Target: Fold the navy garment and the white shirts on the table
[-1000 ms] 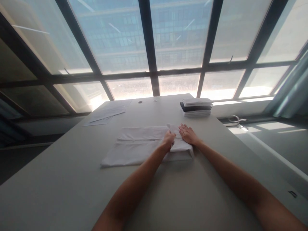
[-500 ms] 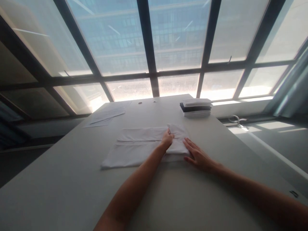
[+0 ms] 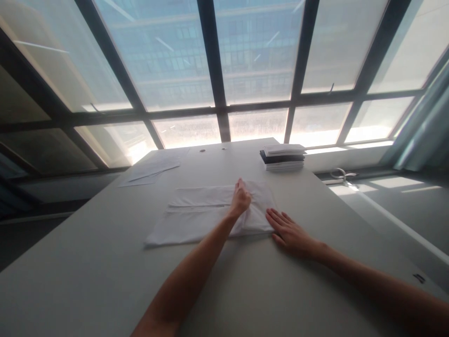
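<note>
A white folded garment (image 3: 196, 221) lies flat on the table, with a crease running along its length and its right end turned over. My left hand (image 3: 241, 199) is closed on the fabric at this folded part; the fingertips point away from me, and the exact pinch is partly hidden. My right hand (image 3: 289, 232) rests flat at the garment's right edge, fingers stretched out, partly on the cloth and partly on the tabletop.
The white table (image 3: 105, 262) extends toward large windows. A stack of folded white and dark cloths (image 3: 283, 159) stands at the back right. White sheets (image 3: 150, 171) lie at the back left. A pale looped strap (image 3: 342, 175) is beyond the table's right edge.
My left hand has shifted slightly left, its fingers now pointing away from me. The turned-over right part of the garment lies flatter. My right hand has stayed almost in place, pressed flat.
</note>
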{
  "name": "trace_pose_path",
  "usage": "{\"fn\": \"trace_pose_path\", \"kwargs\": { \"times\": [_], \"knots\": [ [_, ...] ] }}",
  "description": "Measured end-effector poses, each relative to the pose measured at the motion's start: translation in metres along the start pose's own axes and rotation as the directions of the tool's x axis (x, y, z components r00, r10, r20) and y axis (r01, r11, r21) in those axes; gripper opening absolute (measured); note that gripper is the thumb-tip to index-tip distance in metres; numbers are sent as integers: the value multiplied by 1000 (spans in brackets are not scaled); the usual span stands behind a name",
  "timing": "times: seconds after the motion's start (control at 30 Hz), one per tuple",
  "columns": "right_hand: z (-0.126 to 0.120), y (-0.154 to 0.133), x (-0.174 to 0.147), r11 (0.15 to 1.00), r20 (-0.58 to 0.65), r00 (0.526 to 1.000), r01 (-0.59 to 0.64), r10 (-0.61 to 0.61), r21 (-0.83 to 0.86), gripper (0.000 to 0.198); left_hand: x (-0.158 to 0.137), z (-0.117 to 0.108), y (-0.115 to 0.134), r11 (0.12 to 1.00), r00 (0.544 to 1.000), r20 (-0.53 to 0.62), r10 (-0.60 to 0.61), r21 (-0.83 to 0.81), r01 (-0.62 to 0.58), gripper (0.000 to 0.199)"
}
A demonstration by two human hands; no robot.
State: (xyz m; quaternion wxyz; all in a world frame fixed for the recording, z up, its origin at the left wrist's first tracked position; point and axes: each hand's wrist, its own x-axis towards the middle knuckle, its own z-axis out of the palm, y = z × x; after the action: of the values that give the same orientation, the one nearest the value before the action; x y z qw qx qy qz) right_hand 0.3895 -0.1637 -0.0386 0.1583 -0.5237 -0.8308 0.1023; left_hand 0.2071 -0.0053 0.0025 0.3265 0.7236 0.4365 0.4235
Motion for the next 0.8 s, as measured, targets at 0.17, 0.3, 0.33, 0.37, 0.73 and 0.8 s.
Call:
{"fn": "trace_pose_path", "kwargs": {
  "times": [0.17, 0.3, 0.33, 0.37, 0.73, 0.8],
  "knots": [
    [-6, 16, 19, 972, -85, 994, -45, 67, 232, 55, -47, 9, 22, 808, 866, 451, 218, 415, -419, 51],
    [-7, 33, 66, 956, -184, 964, -144, 194, 254, 58, -79, 18, 15, 661, 783, 566, 256, 489, -569, 61],
    [-7, 36, 80, 965, -170, 968, -149, 187, 217, 59, -81, 18, 12, 635, 777, 568, 270, 502, -587, 62],
    [-6, 39, 93, 974, -142, 974, -150, 175, 172, 60, -82, 17, 9, 619, 775, 566, 280, 511, -596, 62],
    [-7, 95, 172, 937, -45, 947, -320, 317, -139, 56, -87, 2, 4, 613, 738, 615, 278, 479, -629, 78],
    [-6, 100, 173, 929, -105, 940, -339, 326, -146, 54, -87, -4, 5, 591, 687, 658, 307, 434, -680, 80]
  ]
}}
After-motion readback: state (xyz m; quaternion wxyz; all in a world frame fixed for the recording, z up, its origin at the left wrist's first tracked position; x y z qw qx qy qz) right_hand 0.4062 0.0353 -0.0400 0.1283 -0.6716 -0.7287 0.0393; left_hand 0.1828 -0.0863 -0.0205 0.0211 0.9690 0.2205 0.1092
